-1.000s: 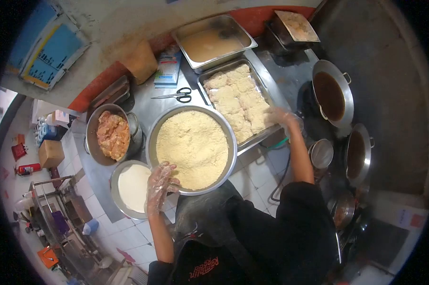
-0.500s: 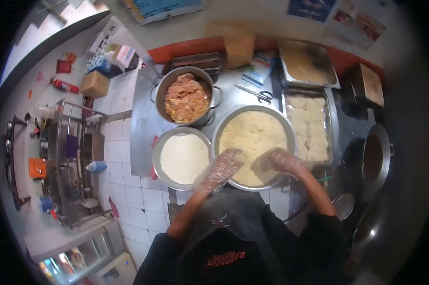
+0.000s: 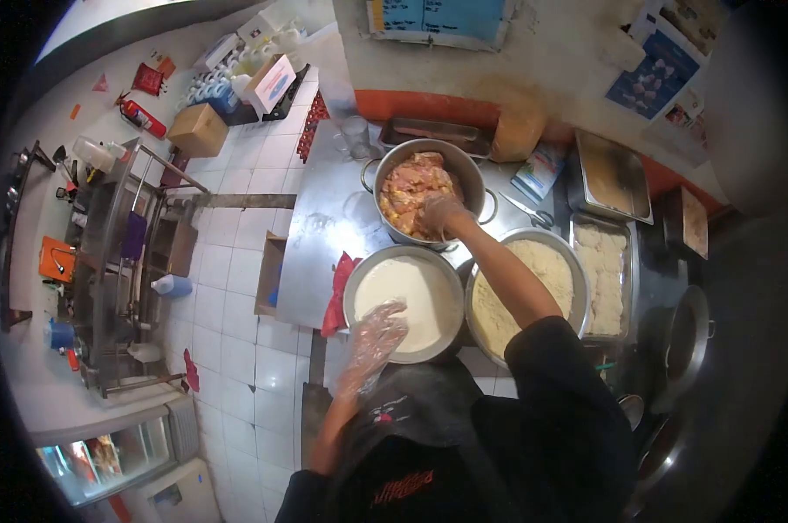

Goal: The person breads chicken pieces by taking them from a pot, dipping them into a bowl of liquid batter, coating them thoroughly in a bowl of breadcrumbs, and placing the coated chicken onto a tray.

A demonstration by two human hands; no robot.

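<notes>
My right hand [image 3: 444,215], in a clear plastic glove, reaches into a metal pot of raw marinated meat [image 3: 417,180]; its fingertips are lost against the meat. My left hand [image 3: 378,336], also gloved, hovers over the near left edge of a bowl of white batter [image 3: 409,299], with nothing seen in it and its fingers extended. To the right, beneath my right forearm, is a wide bowl of pale yellow crumbs [image 3: 533,279]. Beyond it lies a metal tray of crumbed pieces [image 3: 600,270].
Scissors [image 3: 533,212] lie behind the crumb bowl. At the back are a deep pan of cloudy liquid [image 3: 612,179], a brown paper bag [image 3: 518,131] and a glass [image 3: 354,138]. A red cloth [image 3: 338,296] hangs left of the batter. Dark pans [image 3: 683,340] stand at far right.
The view has swung left. My right hand went from the tray to the crumb bowl, then over to the meat pot. My left hand moved from the crumb bowl to the batter bowl.
</notes>
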